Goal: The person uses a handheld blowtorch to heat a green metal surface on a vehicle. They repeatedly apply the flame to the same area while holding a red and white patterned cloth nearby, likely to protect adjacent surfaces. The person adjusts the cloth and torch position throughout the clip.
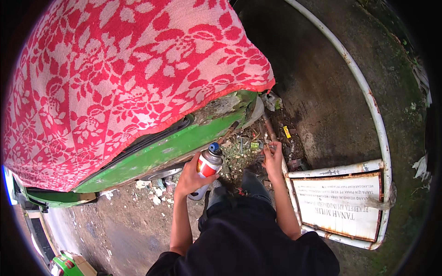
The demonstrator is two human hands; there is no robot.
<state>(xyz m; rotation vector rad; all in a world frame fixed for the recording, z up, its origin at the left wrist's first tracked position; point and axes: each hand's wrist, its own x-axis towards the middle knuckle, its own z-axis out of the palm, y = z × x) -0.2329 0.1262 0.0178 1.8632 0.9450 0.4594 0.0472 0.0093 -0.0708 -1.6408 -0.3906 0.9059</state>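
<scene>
My left hand (188, 178) is wrapped round a spray can (209, 164), white with red and yellow on its side and a blue nozzle on top. The can is tilted, its top pointing away from me. To the right, my right hand (273, 160) is held up apart from the can, its fingers pinched together. A thin dark thing may be between the fingertips, too small to make out. Beyond my left hand stands a green car (172, 143) with worn, rusty patches, covered by a red and pink flowered blanket (138, 69).
A rusty white pipe frame (363, 85) with a white sign panel (340, 207) lies on my right. Rubble and litter (237, 154) cover the ground before my feet, with a yellow packet (287, 132) near a rusty pipe (269, 126). Another green vehicle (69, 264) shows at the lower left.
</scene>
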